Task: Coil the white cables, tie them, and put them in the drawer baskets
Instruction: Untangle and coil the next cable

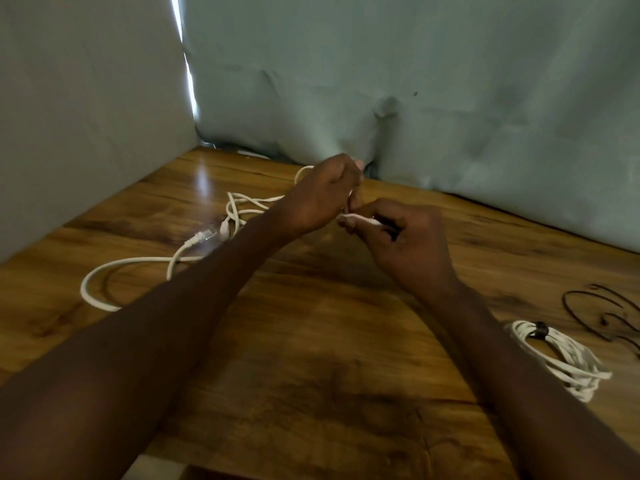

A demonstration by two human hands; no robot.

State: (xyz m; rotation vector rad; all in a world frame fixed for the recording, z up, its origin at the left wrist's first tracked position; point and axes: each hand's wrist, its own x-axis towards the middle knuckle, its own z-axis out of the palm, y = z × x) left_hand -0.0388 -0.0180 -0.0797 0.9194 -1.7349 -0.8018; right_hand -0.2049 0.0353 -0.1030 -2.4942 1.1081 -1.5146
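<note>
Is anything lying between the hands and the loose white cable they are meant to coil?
Nothing visible does. The left hand and right hand both already grip the loose white cable, whose slack trails free across the wooden table. The tied coil lies off to the right, clear of it.

No legible text — no labels, brands or numbers anywhere.
</note>
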